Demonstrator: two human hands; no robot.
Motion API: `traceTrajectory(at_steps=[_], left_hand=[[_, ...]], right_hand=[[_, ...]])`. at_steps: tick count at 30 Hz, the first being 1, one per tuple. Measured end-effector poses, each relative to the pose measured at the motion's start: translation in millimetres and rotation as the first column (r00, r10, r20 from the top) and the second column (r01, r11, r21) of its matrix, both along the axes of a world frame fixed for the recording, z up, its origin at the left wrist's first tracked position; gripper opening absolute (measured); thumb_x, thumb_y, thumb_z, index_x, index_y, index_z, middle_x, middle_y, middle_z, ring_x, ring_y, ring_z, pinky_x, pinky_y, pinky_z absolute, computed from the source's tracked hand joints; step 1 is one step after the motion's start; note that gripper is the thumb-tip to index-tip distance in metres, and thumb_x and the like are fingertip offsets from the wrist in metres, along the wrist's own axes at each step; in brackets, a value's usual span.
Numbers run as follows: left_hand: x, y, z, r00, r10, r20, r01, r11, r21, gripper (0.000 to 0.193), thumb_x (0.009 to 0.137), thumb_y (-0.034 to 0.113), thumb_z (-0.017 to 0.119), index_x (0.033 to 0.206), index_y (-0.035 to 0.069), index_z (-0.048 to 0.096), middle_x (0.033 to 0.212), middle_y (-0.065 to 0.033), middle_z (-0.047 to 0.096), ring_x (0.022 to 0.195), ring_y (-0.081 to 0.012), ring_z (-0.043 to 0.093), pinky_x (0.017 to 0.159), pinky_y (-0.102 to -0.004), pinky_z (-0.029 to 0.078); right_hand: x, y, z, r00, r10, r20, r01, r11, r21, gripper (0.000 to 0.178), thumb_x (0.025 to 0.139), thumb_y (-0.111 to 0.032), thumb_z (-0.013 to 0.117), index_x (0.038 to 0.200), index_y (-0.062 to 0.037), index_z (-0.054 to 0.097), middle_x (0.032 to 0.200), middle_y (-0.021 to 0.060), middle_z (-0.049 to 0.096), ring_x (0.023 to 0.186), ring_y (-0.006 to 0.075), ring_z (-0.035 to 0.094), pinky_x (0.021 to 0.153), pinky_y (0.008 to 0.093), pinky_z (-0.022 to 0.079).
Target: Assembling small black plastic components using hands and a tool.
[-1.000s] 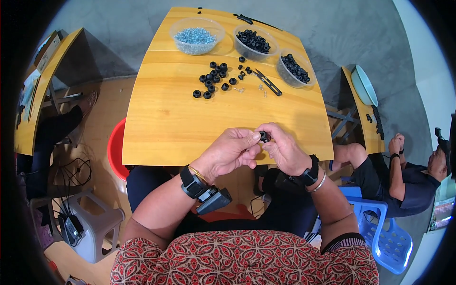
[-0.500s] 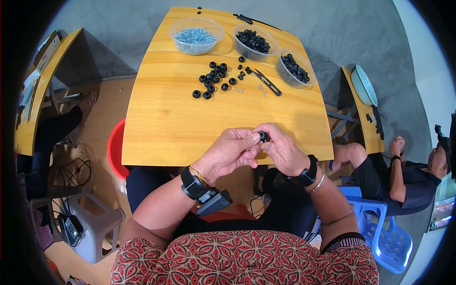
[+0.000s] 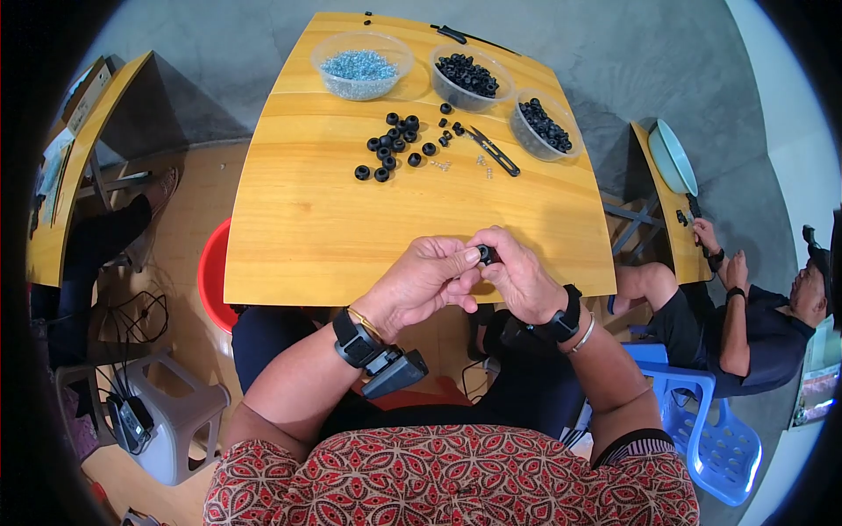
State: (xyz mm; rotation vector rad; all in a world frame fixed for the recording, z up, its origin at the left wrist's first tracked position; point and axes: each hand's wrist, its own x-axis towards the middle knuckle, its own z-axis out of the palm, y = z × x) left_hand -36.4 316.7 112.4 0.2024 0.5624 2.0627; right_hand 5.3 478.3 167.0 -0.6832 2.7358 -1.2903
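Here, the left hand (image 3: 425,273) and right hand (image 3: 524,279) meet, fingers of both closed on one round black bead (image 3: 485,254) between their tips. Ahead of the fingers, on the wooden tabletop (image 3: 298,241), loose black beads (image 3: 398,146) cluster leftward, thread snips (image 3: 496,153) lie straight beyond, and a clear plastic bowl (image 3: 403,64) stands farther off, left.
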Motion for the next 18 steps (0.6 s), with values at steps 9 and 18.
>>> traceTrajectory(at_steps=[9,18], left_hand=[[0.5,-1.1,0.9,0.999,-0.016,0.031,0.015,0.999,0.035,0.019,0.088,0.017,0.05,0.088,0.0,0.056,0.061,-0.0009,0.049,0.05,-0.0087,0.048,0.051,-0.0262,0.052],[0.7,-2.5,5.4,0.996,-0.029,-0.089,0.031,0.999,0.018,0.018,0.087,0.018,0.052,0.087,0.001,0.056,0.059,0.0031,0.043,0.049,-0.0045,0.041,0.05,-0.022,0.049]], right_hand=[[-0.9,-5.2,-9.4,0.997,-0.033,-0.07,0.029,0.998,-0.048,0.022,0.085,-0.011,0.049,0.104,-0.004,0.042,0.088,0.0133,0.049,0.081,0.0302,0.053,0.072,0.034,0.043],[-2.2,-6.1,-3.6,0.989,-0.008,-0.149,0.015,0.999,0.051,0.024,0.083,-0.015,0.051,0.102,-0.0035,0.043,0.086,0.0137,0.048,0.077,0.0295,0.051,0.069,0.0338,0.042]])
